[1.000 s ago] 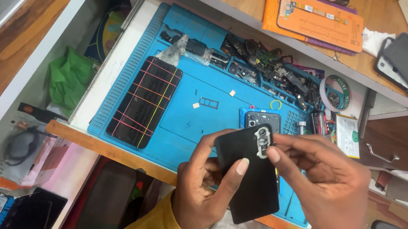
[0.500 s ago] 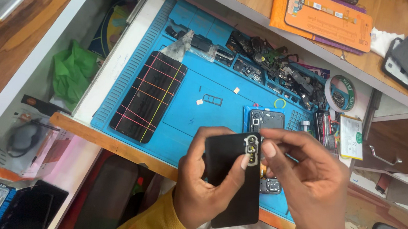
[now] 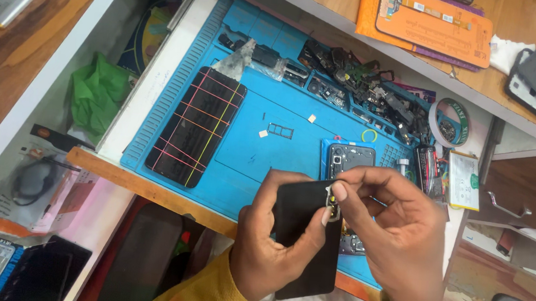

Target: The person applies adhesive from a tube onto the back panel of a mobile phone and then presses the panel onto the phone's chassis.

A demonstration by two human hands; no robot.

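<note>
So I've got the black phone back cover (image 3: 306,239) gripped in my left hand (image 3: 268,250), fingers wrapped round its left edge and thumb pressed across the front near the top corner. It sits low in the frame, around 6 o'clock, held just above the near edge of the blue work mat (image 3: 250,137) on the bench (image 3: 154,190). My right hand (image 3: 399,239) comes in from 4 o'clock and is pinching the small camera ring piece (image 3: 332,201) at the cover's top right corner, thumb and forefinger closed on it. Can't tell if that piece is loose or seated, my fingers hide most of it.

Right behind my hands, at about 12 o'clock from them, the opened phone body (image 3: 349,161) lies flat on the mat with its camera end up; part of it is hidden under my right hand. Over at 9 o'clock from there is a dark phone screen (image 3: 196,127) wrapped in coloured rubber bands, lying tilted. Between those two sit a SIM tray (image 3: 280,131) and a couple of tiny chips. The far edge of the mat, 12 to 1 o'clock, is a heap of small black parts (image 3: 365,88). A roll of tape (image 3: 449,123) and a white battery (image 3: 463,180) lie at 2 o'clock, just off the mat. A green cloth (image 3: 98,93) lies off at 10 o'clock.
</note>
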